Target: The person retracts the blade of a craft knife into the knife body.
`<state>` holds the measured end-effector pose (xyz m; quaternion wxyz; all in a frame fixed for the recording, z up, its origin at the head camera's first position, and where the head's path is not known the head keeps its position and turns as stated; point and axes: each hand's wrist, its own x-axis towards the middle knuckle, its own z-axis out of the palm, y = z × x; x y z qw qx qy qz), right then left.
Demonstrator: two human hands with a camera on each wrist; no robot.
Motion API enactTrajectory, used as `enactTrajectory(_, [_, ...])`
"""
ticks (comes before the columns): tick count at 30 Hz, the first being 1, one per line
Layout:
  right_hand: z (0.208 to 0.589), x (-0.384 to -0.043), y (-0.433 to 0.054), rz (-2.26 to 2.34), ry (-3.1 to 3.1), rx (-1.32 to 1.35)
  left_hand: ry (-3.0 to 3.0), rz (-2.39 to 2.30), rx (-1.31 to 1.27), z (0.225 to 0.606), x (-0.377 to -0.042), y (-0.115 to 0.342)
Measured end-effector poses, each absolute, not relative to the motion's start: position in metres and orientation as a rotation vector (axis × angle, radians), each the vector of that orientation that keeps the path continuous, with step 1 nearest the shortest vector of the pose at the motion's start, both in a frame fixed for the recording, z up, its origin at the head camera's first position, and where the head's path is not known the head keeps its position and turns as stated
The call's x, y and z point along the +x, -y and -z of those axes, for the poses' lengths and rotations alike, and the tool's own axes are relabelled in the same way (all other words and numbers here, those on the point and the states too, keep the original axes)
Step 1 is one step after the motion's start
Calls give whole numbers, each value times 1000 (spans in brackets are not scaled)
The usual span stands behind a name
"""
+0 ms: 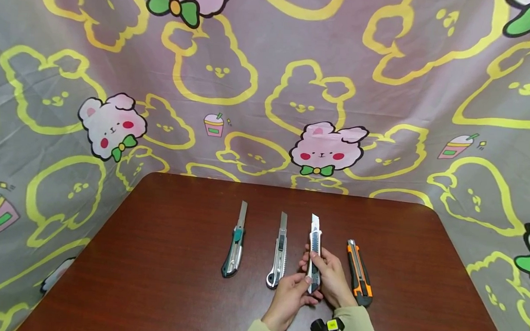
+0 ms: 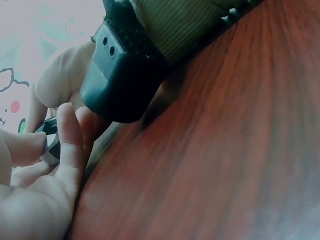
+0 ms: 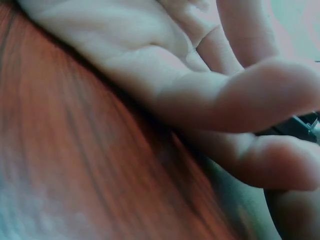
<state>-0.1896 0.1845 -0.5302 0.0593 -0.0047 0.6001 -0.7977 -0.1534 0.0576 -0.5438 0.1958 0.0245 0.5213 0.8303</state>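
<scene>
Both hands hold a white and grey snap-off utility knife [image 1: 315, 247], its blade extended and pointing toward the back of the table. My left hand [image 1: 286, 300] pinches the knife's rear end between thumb and fingers; that end [image 2: 51, 150] also shows in the left wrist view. Further up, my right hand [image 1: 334, 280] grips the handle from the right, thumb on top and fingers beneath. In the right wrist view, the fingers [image 3: 250, 100] are close up and hide most of the knife. A silver utility knife [image 1: 279, 256] with its blade out lies just left of the hands.
Farther left on the brown table [image 1: 156, 259] lies a teal and silver utility knife [image 1: 234, 249], blade out. An orange and black utility knife [image 1: 359, 273] lies right of the right hand. Patterned cloth [image 1: 250, 87] hangs behind and beside the table. A black wrist camera [image 2: 122, 75] sits by the right sleeve.
</scene>
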Motion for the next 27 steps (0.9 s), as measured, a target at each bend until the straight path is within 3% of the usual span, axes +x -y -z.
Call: enactTrajectory(27, [532, -190, -189, 2449, -1743, -226, -1446, -2315, 42, 539, -153, -54])
